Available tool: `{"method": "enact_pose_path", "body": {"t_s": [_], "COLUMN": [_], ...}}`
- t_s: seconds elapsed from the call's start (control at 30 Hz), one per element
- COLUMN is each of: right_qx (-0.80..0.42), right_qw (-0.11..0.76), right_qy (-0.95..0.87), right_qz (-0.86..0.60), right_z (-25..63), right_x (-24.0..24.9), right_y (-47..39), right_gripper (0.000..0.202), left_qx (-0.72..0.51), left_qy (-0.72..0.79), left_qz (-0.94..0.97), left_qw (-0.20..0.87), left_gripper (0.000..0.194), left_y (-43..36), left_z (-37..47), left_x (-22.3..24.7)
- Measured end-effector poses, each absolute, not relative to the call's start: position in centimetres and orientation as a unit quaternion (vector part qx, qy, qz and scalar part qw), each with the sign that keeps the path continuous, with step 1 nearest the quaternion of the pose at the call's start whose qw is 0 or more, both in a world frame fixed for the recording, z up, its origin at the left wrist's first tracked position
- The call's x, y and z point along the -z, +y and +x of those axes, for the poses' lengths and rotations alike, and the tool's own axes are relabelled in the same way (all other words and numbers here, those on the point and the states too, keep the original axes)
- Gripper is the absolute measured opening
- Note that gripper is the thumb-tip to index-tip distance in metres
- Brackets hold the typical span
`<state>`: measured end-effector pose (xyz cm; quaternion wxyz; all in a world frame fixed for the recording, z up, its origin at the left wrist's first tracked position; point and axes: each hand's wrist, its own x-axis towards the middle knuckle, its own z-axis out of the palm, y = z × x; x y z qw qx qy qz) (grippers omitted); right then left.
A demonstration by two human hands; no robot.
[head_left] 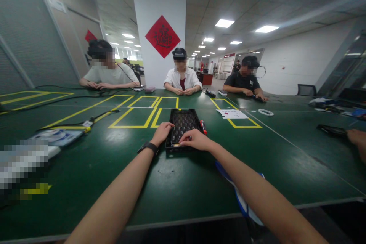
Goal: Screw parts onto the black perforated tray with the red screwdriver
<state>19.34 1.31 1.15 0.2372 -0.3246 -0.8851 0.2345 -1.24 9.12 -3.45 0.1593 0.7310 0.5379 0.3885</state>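
Observation:
A black tray with rows of small compartments lies on the green table in front of me. My left hand rests at the tray's left edge, its fingers together over the rim; whether they hold anything is hidden. Over the tray's near right part is my right hand, its thumb and fingers pinched on something too small to make out. A small pale yellowish piece shows in the near end of the tray, just by the right fingertips. Something red sits against the tray's right side.
Yellow tape rectangles mark the green table. A white paper and white ring lie beyond, to the right. A blue-and-white item is under my right forearm. Three people sit opposite; another person's hand is at far right.

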Motion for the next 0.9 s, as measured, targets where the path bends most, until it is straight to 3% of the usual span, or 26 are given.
{"method": "enact_pose_path", "body": {"t_s": [0.9], "right_qx": [-0.243], "right_qw": [0.242], "right_qy": [-0.883], "right_qz": [-0.32], "right_z": [19.27], "right_x": [-0.62], "right_y": [1.66], "right_gripper": [0.027], "left_qx": [-0.39], "left_qy": [0.528], "left_qz": [0.74], "left_qw": [0.148], "left_gripper": [0.034], "left_y": [9.49], "left_z": [-1.45], "left_x": [3.89]}}
